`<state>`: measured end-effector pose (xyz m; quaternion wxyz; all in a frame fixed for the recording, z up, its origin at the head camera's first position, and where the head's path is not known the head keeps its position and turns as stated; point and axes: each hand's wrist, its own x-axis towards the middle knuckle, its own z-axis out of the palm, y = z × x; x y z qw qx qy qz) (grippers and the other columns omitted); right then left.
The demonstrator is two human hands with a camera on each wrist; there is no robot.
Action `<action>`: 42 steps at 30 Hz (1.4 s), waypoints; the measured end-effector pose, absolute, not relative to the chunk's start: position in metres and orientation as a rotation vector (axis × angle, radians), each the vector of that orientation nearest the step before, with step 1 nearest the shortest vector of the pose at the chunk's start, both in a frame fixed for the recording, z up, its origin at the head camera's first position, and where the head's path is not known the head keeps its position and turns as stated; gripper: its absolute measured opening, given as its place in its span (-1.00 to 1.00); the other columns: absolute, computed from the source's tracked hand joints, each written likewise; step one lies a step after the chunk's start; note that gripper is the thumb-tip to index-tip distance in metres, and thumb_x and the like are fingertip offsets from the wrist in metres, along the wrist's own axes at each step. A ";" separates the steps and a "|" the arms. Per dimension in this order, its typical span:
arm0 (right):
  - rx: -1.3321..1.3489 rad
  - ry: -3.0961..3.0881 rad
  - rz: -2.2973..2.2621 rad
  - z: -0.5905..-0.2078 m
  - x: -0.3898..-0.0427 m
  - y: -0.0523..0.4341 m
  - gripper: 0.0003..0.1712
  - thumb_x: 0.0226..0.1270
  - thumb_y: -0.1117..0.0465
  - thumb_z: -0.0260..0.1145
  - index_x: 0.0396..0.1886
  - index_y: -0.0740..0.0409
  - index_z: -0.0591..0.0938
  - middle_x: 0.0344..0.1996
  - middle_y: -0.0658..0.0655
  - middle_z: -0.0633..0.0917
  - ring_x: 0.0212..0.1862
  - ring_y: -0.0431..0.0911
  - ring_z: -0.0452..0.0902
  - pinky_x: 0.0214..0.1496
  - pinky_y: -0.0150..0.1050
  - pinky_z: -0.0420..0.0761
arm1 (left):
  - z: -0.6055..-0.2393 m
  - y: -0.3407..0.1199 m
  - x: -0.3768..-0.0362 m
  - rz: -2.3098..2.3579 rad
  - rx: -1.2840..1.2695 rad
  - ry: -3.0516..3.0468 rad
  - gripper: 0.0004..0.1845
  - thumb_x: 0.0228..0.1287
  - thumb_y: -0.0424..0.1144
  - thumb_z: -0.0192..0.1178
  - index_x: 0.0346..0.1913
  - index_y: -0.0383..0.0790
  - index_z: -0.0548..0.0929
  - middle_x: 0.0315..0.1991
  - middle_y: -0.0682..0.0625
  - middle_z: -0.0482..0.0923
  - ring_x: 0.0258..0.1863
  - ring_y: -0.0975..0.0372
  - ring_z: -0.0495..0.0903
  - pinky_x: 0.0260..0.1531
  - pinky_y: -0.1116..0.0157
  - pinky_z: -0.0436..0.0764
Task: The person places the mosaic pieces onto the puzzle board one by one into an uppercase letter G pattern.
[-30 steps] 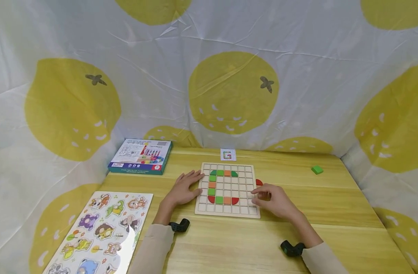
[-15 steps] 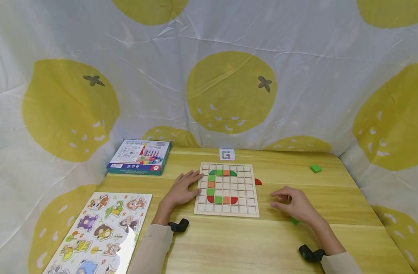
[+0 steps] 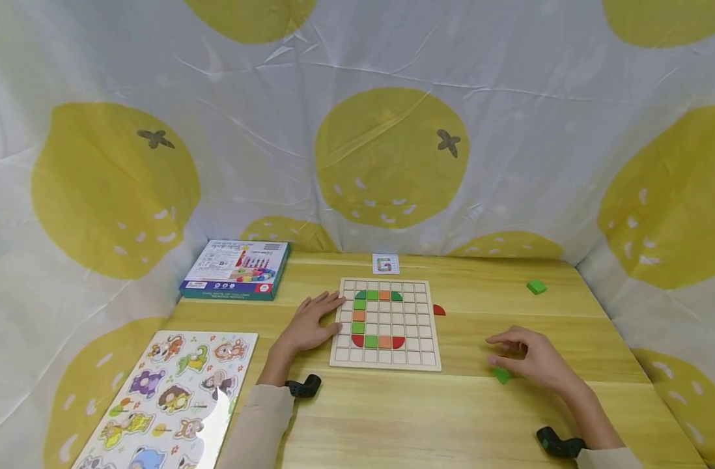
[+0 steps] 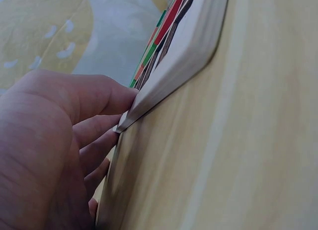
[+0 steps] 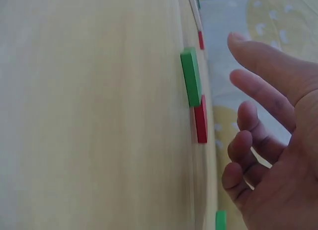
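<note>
A wooden grid board (image 3: 415, 326) bears green, orange and red tiles laid in a C-like outline. My left hand (image 3: 308, 324) rests at its left edge, thumb and fingers touching the rim, as the left wrist view also shows. To the right of the board my right hand (image 3: 533, 358) hovers over the table with loosely bent fingers and nothing in them. Below its fingers lies a green tile (image 5: 191, 76), with a red tile (image 5: 200, 119) beside it in the right wrist view; the hand hides that red one from the head view.
A red quarter-round tile (image 3: 439, 311) lies by the board's right edge. Farther right is a green square tile (image 3: 536, 287). Behind the board lies a small pattern card (image 3: 385, 264). On the left are a flat box (image 3: 236, 268) and an animal puzzle board (image 3: 176, 391).
My right hand has moved right, away from the board's right edge, to above the green tile, uncovering the red quarter-round tile. The left hand has stayed at the board.
</note>
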<state>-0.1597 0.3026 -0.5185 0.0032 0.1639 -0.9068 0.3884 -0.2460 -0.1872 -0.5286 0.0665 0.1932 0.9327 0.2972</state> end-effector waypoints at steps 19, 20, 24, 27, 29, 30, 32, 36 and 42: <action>0.979 -2.741 1.362 -0.534 -0.156 0.334 -0.60 0.20 0.28 0.56 0.06 0.06 0.78 -0.24 -0.02 0.64 -0.24 -0.17 0.48 -0.14 -0.37 0.53 | -0.528 -0.187 -0.247 0.882 0.579 2.816 -0.31 0.42 -0.01 0.19 0.58 0.03 0.34 0.63 0.03 0.19 0.67 0.03 0.00 0.66 -0.10 -0.20; 0.993 -2.732 1.361 -0.534 -0.157 0.334 -0.60 0.20 0.29 0.56 0.06 0.07 0.78 -0.25 -0.02 0.63 -0.25 -0.16 0.47 -0.17 -0.36 0.53 | -0.528 -0.186 -0.247 0.883 0.579 2.816 -0.31 0.43 -0.01 0.19 0.58 0.03 0.35 0.63 0.03 0.19 0.67 0.03 0.00 0.66 -0.10 -0.19; 0.968 -2.730 1.372 -0.533 -0.157 0.332 -0.64 0.21 0.29 0.55 0.03 0.05 0.80 -0.30 -0.04 0.60 -0.33 -0.16 0.40 -0.33 -0.30 0.45 | -0.528 -0.186 -0.247 0.885 0.576 2.816 -0.31 0.42 -0.02 0.20 0.57 0.02 0.35 0.63 0.03 0.19 0.67 0.03 0.00 0.66 -0.09 -0.19; 0.914 -2.756 1.387 -0.532 -0.157 0.330 -0.67 0.22 0.26 0.55 0.00 0.02 0.80 -0.32 -0.04 0.58 -0.36 -0.14 0.36 -0.39 -0.26 0.40 | -0.529 -0.187 -0.246 0.885 0.572 2.814 -0.31 0.42 -0.03 0.20 0.57 0.02 0.35 0.63 0.02 0.18 0.67 0.03 0.00 0.66 -0.10 -0.19; 0.869 -2.781 1.373 -0.530 -0.157 0.328 -0.69 0.22 0.23 0.55 -0.02 0.01 0.81 -0.33 -0.05 0.57 -0.36 -0.13 0.36 -0.39 -0.27 0.39 | -0.529 -0.187 -0.246 0.886 0.573 2.814 -0.31 0.43 -0.02 0.20 0.58 0.03 0.35 0.63 0.02 0.18 0.67 0.02 0.00 0.66 -0.10 -0.20; 0.844 -2.795 1.364 -0.530 -0.157 0.327 -0.70 0.22 0.22 0.56 -0.03 0.00 0.81 -0.33 -0.05 0.57 -0.36 -0.13 0.35 -0.40 -0.28 0.38 | -0.530 -0.187 -0.247 0.885 0.575 2.816 -0.31 0.43 -0.02 0.20 0.58 0.03 0.35 0.63 0.02 0.18 0.67 0.02 0.00 0.66 -0.10 -0.20; 0.786 -2.822 1.352 -0.528 -0.157 0.325 -0.71 0.22 0.19 0.56 -0.04 -0.02 0.81 -0.35 -0.06 0.57 -0.36 -0.13 0.35 -0.40 -0.29 0.37 | -0.530 -0.187 -0.247 0.881 0.580 2.821 -0.31 0.43 -0.01 0.19 0.58 0.03 0.34 0.63 0.02 0.18 0.67 0.02 0.00 0.66 -0.10 -0.20; 0.690 -2.854 1.324 -0.525 -0.159 0.321 -0.72 0.21 0.12 0.57 -0.06 -0.06 0.81 -0.39 -0.08 0.57 -0.38 -0.12 0.34 -0.44 -0.29 0.36 | -0.530 -0.188 -0.248 0.886 0.592 2.827 -0.31 0.43 -0.01 0.19 0.58 0.03 0.34 0.63 0.02 0.19 0.67 0.02 0.01 0.66 -0.10 -0.19; 0.631 -2.872 1.271 -0.522 -0.165 0.312 -0.73 0.22 0.04 0.56 -0.07 -0.13 0.81 -0.46 -0.08 0.51 -0.42 -0.18 0.34 -0.46 -0.30 0.39 | -0.532 -0.188 -0.248 0.872 0.604 2.825 -0.31 0.43 0.00 0.18 0.58 0.01 0.35 0.63 0.02 0.18 0.67 0.01 0.01 0.66 -0.11 -0.17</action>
